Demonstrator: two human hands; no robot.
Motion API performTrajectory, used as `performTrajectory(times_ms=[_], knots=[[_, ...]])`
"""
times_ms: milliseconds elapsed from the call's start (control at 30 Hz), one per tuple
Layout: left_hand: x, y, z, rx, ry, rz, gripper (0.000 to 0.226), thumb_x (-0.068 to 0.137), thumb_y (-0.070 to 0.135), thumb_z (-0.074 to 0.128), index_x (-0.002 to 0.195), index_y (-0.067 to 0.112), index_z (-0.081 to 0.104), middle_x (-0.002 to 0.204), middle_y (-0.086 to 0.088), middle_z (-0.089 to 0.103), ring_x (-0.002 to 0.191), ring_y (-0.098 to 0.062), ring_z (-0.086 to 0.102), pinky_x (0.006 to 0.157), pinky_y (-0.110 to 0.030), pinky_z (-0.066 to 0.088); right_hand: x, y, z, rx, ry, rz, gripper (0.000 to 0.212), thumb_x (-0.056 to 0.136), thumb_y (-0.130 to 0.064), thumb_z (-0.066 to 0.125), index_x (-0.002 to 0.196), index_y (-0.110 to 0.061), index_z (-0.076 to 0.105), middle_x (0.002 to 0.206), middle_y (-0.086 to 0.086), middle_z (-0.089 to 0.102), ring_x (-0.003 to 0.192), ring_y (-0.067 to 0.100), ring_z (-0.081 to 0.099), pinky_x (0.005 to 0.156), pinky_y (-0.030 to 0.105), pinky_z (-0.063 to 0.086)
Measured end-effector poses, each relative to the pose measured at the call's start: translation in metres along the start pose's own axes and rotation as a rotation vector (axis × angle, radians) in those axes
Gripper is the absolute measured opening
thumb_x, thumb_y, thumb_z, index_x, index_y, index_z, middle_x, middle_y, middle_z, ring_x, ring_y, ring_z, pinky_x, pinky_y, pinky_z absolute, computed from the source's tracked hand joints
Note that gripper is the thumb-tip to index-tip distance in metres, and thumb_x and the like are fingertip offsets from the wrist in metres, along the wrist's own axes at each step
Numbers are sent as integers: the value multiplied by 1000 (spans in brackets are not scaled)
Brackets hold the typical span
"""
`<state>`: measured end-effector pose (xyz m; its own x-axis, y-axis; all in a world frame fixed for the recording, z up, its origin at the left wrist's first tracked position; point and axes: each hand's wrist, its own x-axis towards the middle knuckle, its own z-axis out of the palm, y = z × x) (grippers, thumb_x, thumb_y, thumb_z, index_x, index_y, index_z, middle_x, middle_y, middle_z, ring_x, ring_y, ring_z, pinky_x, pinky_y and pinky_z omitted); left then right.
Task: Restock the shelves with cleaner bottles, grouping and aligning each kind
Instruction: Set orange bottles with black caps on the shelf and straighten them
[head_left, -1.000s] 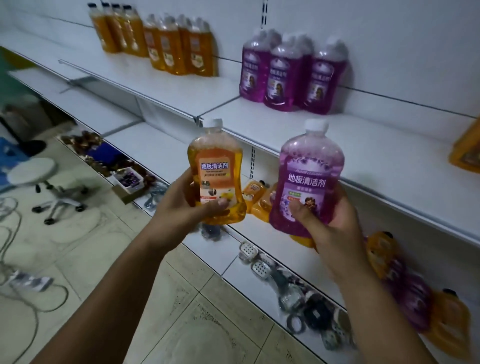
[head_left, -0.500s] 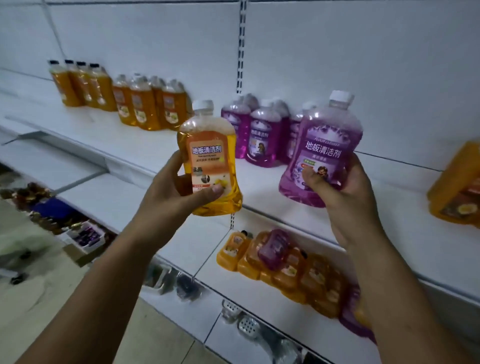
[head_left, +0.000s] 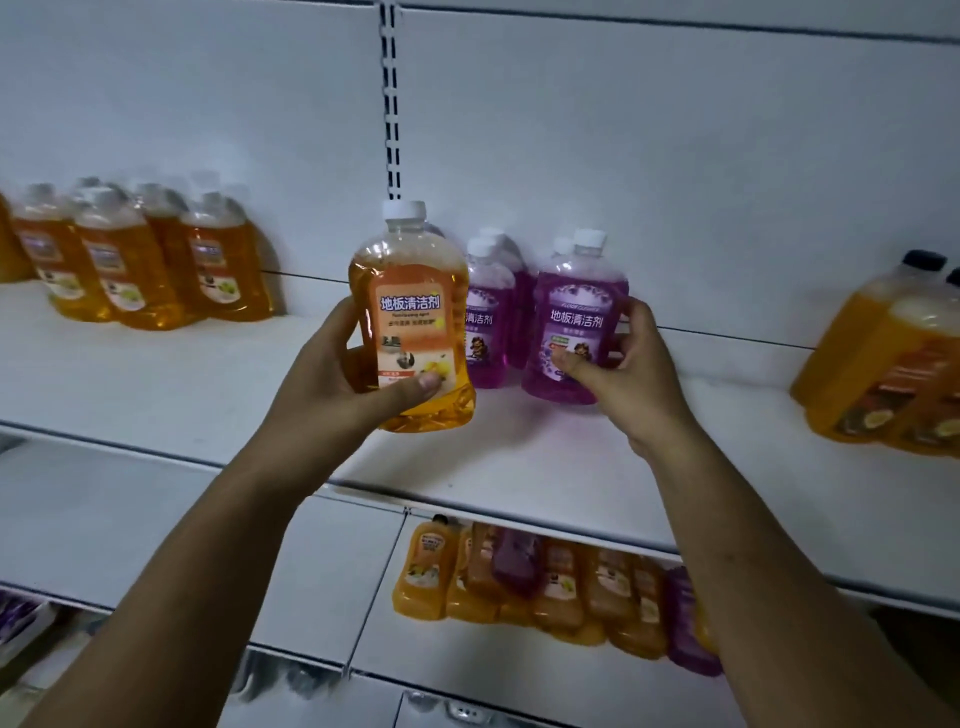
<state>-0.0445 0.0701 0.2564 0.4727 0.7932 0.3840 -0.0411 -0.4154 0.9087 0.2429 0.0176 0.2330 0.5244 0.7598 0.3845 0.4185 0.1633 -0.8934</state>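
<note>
Left hand (head_left: 332, 379) gripping orange bottle (head_left: 410, 322) before purple group (head_left: 491, 312), leftward; right hand (head_left: 639, 384) clasping purple bottle (head_left: 574, 322) just right of group.

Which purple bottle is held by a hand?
The front right purple plastic cleaner bottle, held by the right hand; the other purple bottles behind stand untouched.

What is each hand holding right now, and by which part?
The left hand grips the orange bottle around its lower body, thumb across the front. The right hand grips the purple bottle by its lower body.
</note>
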Motion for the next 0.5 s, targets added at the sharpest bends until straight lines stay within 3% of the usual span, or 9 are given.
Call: performTrajectory(times_ms=[167,333,500], knots=[[24,-11,-1,-10,-64,-18,69,80,17,80,142,24,51,122,0,76,110,-23,75,93,-38,62,22,8,8,-56,-16,-38,82,77,-15,92,144,-26,45,123,-3,69,99,9,69,86,35,62],[41,-21,-4,24,-75,-29,71,80,20,82,144,26,51,126,1,75,113,-24,74,98,-50,60,28,22,17,-81,-49,-49,97,78,-13,91,155,-31,35,140,-6,61,99,2,68,72,13,56],[48,-32,-6,44,-68,-50,75,80,27,90,144,31,51,127,4,74,114,-22,74,98,-50,59,26,30,24,-79,-29,-61,106,77,-9,92,158,-35,29,144,-11,57,100,-7,67,85,23,60]])
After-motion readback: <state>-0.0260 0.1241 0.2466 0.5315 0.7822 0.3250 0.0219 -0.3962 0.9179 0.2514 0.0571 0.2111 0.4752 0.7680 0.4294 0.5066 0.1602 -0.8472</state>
